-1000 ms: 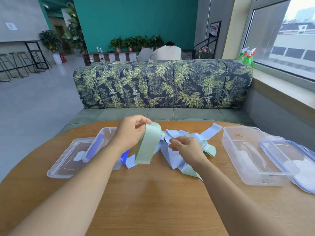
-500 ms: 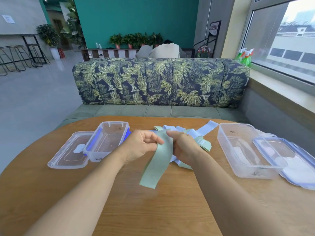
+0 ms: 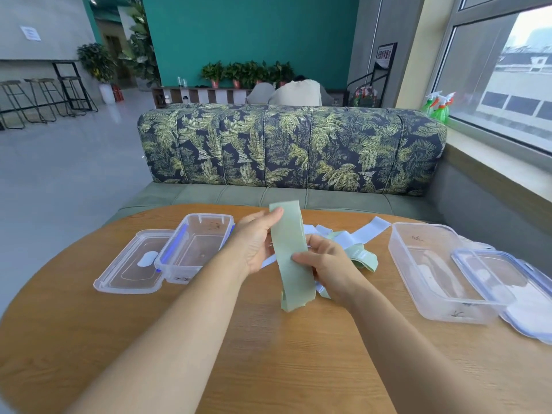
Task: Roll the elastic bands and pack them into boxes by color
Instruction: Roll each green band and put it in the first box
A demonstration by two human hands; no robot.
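Over the wooden table [image 3: 283, 354] the green band [image 3: 291, 264] hangs upright, lower end free, with the right hand [image 3: 331, 264] pinching its middle and the left hand [image 3: 254, 243] pinching its top edge — probably straightening it for rolling — while the remaining bands [image 3: 363, 248] lie heaped just behind, between the open left box [image 3: 209, 217] and right box [image 3: 418, 228].
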